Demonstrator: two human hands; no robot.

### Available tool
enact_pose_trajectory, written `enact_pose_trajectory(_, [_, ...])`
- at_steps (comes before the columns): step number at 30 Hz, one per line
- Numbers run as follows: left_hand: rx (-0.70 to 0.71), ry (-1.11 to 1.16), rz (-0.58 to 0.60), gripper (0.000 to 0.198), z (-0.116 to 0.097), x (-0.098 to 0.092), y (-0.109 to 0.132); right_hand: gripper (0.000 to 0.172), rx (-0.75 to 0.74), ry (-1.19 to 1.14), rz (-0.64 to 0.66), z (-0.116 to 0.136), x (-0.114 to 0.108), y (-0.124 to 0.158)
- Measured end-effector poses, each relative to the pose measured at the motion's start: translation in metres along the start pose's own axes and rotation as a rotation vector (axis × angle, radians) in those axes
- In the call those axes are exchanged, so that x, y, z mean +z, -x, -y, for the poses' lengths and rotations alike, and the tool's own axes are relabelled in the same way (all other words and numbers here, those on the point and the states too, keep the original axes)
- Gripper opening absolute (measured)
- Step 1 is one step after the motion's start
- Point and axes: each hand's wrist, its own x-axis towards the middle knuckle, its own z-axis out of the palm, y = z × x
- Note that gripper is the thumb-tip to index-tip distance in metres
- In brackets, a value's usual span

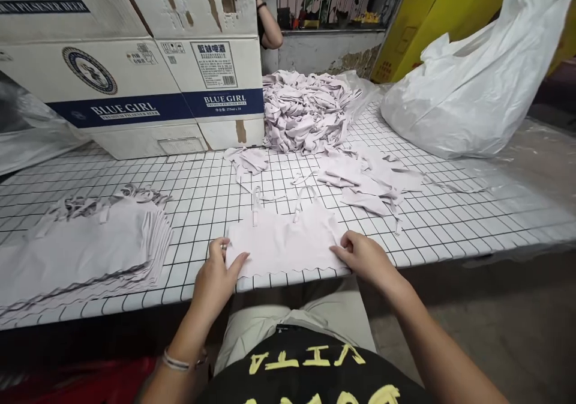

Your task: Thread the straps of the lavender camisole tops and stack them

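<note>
A pale pink bra top (288, 242) with two thin shoulder straps lies flat on the checked table in front of me. My left hand (218, 272) grips its left side edge, the thumb on top of the cloth. At the opposite side edge, my right hand (362, 257) pinches the fabric between thumb and fingers. To the left sits a neat stack of matching tops (103, 242), its straps bunched along the far side. Loose crumpled tops (360, 176) lie just beyond my right hand.
Behind the work area rises a big heap of pink garments (310, 110). A white BLUE GIRL carton (171, 80) stands at the back left. On the right are a full white plastic bag (459, 98) and a yellow box (405, 32). Another person's arm (270, 26) shows behind the carton.
</note>
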Motion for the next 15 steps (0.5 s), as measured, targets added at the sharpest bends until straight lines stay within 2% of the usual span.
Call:
enact_pose_trajectory(2, [0.004, 0.068, 0.016, 0.056, 0.004, 0.0, -0.001, 0.023, -0.01, -0.048, 0.019, 0.001, 0.002, 0.002])
enact_pose_trajectory(7, [-0.08, 0.414, 0.083, 0.08, 0.011, 0.005, -0.004, 0.017, 0.096, -0.343, -0.075, -0.006, 0.006, 0.005])
enact_pose_trajectory(10, [-0.149, 0.616, 0.139, 0.078, 0.004, -0.001, 0.001, 0.03, 0.082, -0.54, -0.007, 0.0, 0.005, 0.007])
enact_pose_trajectory(12, [-0.167, 0.87, 0.227, 0.073, -0.002, -0.017, 0.004, 0.037, 0.051, -0.756, 0.124, 0.012, -0.002, 0.005])
enact_pose_trajectory(14, [-0.161, 1.132, 0.301, 0.069, -0.003, -0.046, 0.001, 0.039, 0.065, -0.975, 0.258, 0.03, -0.012, -0.005])
enact_pose_trajectory(15, [-0.147, 1.231, 0.309, 0.067, -0.002, -0.065, -0.003, 0.039, 0.085, -1.052, 0.284, 0.043, -0.018, -0.015])
